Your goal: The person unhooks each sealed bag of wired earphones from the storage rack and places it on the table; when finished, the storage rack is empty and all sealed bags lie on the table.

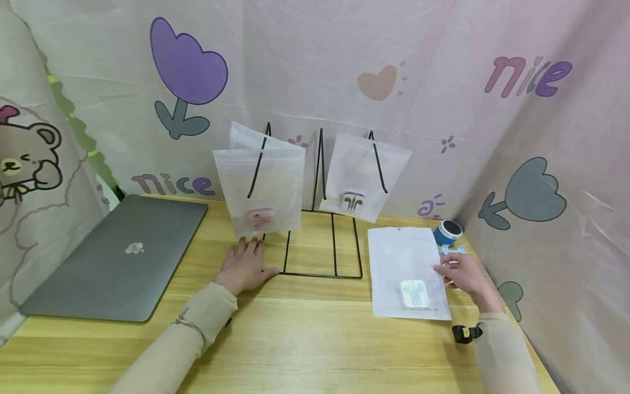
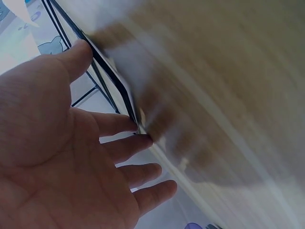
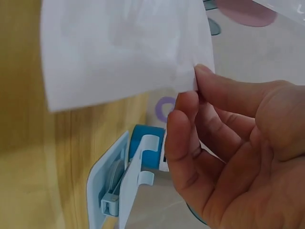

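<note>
My right hand (image 1: 465, 275) pinches the right edge of a frosted white zip bag (image 1: 396, 254) between thumb and fingers. An earphone case (image 1: 415, 294) shows through the bag's lower part. In the right wrist view, the pinched edge of the bag (image 3: 124, 57) is raised off the table. My left hand (image 1: 243, 268) rests at the front left corner of a black wire rack (image 1: 320, 275), fingers spread and fairly straight. The left wrist view shows its thumb and fingertips touching the rack's wire (image 2: 110, 74). Two similar bags hang on the rack, one pink-cased (image 1: 266, 186), one white-cased (image 1: 356, 169).
A closed grey laptop (image 1: 113, 262) lies at the left. Beyond my right hand stand a blue cylinder (image 1: 445, 236) with a white rim and a light blue folding stand (image 3: 128, 186). A printed curtain (image 1: 305, 65) hangs behind the wooden table (image 1: 305, 339).
</note>
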Action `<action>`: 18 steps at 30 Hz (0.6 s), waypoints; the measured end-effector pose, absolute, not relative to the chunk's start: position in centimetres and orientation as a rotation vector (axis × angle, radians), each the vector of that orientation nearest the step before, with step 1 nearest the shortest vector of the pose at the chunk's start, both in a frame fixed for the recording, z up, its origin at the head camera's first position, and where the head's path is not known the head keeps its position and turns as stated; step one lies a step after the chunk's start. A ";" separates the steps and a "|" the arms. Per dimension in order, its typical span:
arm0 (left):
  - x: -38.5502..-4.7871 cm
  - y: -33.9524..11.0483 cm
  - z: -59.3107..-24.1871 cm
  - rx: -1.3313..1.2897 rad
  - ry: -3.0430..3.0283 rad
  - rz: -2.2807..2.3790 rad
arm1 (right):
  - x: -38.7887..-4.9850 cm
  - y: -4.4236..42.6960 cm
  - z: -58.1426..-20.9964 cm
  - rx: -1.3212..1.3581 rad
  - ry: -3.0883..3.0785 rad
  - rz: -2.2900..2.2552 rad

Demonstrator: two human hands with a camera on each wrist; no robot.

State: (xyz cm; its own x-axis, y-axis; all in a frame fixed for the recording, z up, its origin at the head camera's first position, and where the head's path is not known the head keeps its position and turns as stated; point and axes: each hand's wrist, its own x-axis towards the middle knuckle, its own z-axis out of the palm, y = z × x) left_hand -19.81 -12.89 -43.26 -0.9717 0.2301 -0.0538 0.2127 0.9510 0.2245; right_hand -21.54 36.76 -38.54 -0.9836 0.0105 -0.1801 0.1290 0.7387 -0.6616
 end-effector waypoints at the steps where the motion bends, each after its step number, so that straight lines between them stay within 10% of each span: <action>1: -19.8 -12.9 -43.2 0.342 3.024 0.337 | -22.0 36.7 -38.6 0.135 2.772 -1.054; 18: -19.8 -12.8 -43.2 0.336 3.007 0.325 | -26.7 35.7 -40.4 0.223 2.837 -0.886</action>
State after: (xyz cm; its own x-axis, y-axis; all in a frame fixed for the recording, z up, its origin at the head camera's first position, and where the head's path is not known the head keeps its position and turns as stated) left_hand -19.76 -12.80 -43.15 -0.9709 0.2279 -0.0733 0.2069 0.9530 0.2214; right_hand -26.66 35.75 -40.38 -0.9759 0.0939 -0.1969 0.1893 0.8131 -0.5505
